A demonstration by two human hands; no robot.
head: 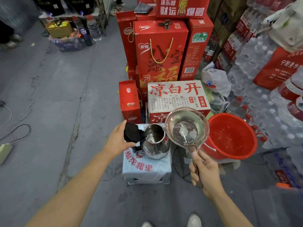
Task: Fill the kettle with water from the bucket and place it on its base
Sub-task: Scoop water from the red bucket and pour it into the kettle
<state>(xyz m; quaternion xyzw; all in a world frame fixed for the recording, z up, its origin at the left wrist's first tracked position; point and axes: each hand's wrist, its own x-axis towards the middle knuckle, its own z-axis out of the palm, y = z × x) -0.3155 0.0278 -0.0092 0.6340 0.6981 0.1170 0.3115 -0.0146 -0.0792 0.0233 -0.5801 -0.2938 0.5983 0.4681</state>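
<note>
Both hands busy: L hand (118,139) rests on the kettle's flipped-up black lid (132,133), fingers spread over it, holding it back; R hand (203,171) grips the handle of a clear plastic ladle (187,126), fingers wrapped round. Kettle (156,141) sits upright on a white printed sack (144,164) draped over a small stool, mouth open facing up, spout pointing away toward the white carton (177,97) w/ red characters, black handle and lid on the L side. Body is shiny stainless steel, some red print low on the front; inside looks bare metal, can't tell water level. Ladle's long axis runs from R hand up and away-left, bowl above and just R of the kettle's rim, pour lip touching or nearly touching the rim near the spout; water in bowl. Red bucket (232,136) stands on the floor just R of the ladle, water inside, white bail handle hanging down its near-L side. Red gift boxes (159,51) stacked behind; packs of bottled water (255,74) to the R.
</note>
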